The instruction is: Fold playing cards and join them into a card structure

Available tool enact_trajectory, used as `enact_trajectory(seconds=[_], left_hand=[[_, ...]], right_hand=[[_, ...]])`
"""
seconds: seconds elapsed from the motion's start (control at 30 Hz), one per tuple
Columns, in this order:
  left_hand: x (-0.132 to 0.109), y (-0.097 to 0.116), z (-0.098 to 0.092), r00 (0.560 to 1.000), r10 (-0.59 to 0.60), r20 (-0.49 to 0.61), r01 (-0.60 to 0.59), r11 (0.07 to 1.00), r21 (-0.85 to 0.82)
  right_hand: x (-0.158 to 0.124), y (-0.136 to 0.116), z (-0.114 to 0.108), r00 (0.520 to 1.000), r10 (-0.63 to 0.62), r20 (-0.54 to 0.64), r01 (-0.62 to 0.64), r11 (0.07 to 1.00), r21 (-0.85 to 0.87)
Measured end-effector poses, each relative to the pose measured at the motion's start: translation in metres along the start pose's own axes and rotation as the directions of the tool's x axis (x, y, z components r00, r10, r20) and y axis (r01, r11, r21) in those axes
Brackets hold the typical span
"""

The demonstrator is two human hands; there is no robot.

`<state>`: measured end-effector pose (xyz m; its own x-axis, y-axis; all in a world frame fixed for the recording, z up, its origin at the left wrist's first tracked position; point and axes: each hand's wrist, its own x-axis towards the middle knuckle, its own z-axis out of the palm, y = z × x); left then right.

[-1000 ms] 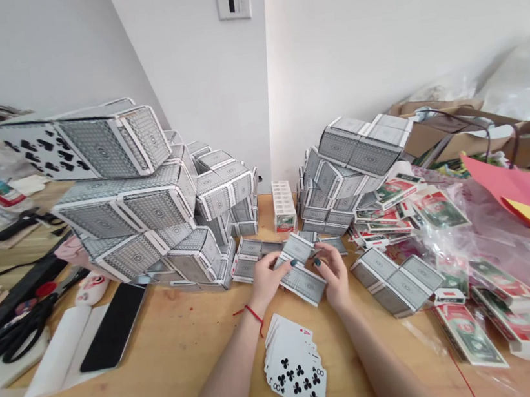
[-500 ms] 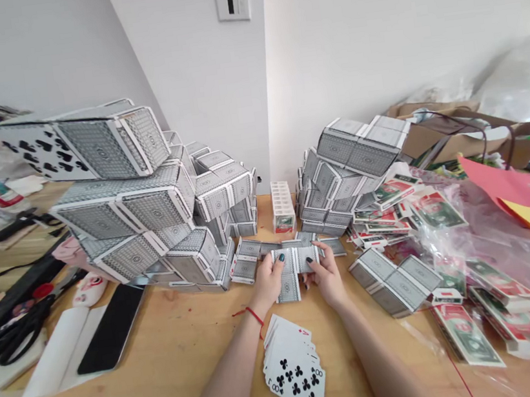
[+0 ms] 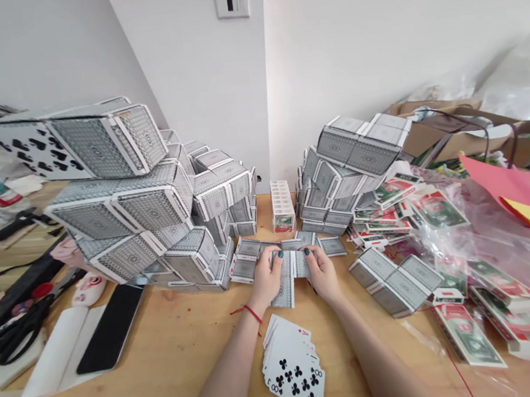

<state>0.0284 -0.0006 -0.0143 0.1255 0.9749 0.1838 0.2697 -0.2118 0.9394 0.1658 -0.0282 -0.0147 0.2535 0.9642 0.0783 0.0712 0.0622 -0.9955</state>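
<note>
As seen from above, find joined playing cards (image 3: 284, 291), backs up, held between both hands over the middle of a wooden table (image 3: 171, 373); cannot tell whether touching it. Note left hand (image 3: 266, 276) mostly closed, pinching the left-hand card with thumb on top; right hand (image 3: 322, 274) likewise nearly closed, gripping the right-hand card. See flat card panels (image 3: 244, 253) just beyond, and a fanned pile (image 3: 295, 370) face up, eight of clubs topmost, on the near side. Further out, record a folded card piece (image 3: 398, 282) and red-and-green boxes (image 3: 471, 334) at right, a tall card stack (image 3: 149, 207) and black phone (image 3: 110, 326) at left
</note>
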Motion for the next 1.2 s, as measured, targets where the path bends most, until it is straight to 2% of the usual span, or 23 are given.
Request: enact_trajectory(seconds=[0.23,0.4,0.47,0.6,0.73,0.8,0.87,0.93,1.0,1.07,1.13,1.2], left_hand=[[-0.003,-0.001,0.000,1.000,0.022,0.013,-0.023,0.998,0.061],[-0.004,0.001,0.001,1.000,0.012,0.012,-0.013,0.997,0.082],[-0.003,0.002,0.002,1.000,0.006,0.016,-0.008,0.997,0.077],[-0.002,0.001,0.002,1.000,-0.002,-0.011,0.002,1.000,0.022],[0.000,-0.003,0.000,0.997,-0.077,-0.024,0.075,0.993,-0.086],[0.002,-0.006,0.000,0.990,-0.139,-0.031,0.133,0.980,-0.146],[0.003,-0.010,0.000,0.983,-0.178,-0.048,0.166,0.966,-0.197],[0.004,-0.012,0.001,0.981,-0.187,-0.053,0.171,0.959,-0.226],[0.005,-0.014,0.002,0.983,-0.174,-0.051,0.158,0.961,-0.229],[0.005,-0.015,0.001,0.987,-0.152,-0.061,0.136,0.968,-0.212],[0.004,-0.014,0.001,0.989,-0.129,-0.076,0.112,0.974,-0.196],[0.003,-0.013,0.000,0.991,-0.112,-0.076,0.095,0.975,-0.199]], right_hand=[[0.001,0.008,-0.001,0.987,-0.156,-0.040,0.145,0.970,-0.197],[-0.002,0.009,0.000,0.980,-0.192,-0.058,0.178,0.964,-0.198],[-0.004,0.007,0.000,0.992,-0.120,-0.042,0.114,0.986,-0.120],[-0.007,0.003,-0.002,0.994,0.100,0.036,-0.103,0.989,0.102],[-0.006,0.004,-0.009,0.974,0.198,-0.111,-0.158,0.941,0.300],[-0.011,0.003,-0.015,0.963,0.216,-0.163,-0.159,0.940,0.303],[-0.024,-0.003,-0.022,0.971,0.222,-0.089,-0.206,0.965,0.161],[-0.046,-0.014,-0.025,0.979,0.192,0.066,-0.189,0.981,-0.053],[-0.072,-0.026,-0.025,0.951,0.105,0.290,-0.022,0.962,-0.274],[-0.097,-0.035,-0.021,0.895,0.066,0.440,0.153,0.883,-0.444],[-0.113,-0.037,-0.016,0.886,0.088,0.456,0.214,0.794,-0.569],[-0.119,-0.032,-0.013,0.897,0.168,0.410,0.146,0.762,-0.631]])
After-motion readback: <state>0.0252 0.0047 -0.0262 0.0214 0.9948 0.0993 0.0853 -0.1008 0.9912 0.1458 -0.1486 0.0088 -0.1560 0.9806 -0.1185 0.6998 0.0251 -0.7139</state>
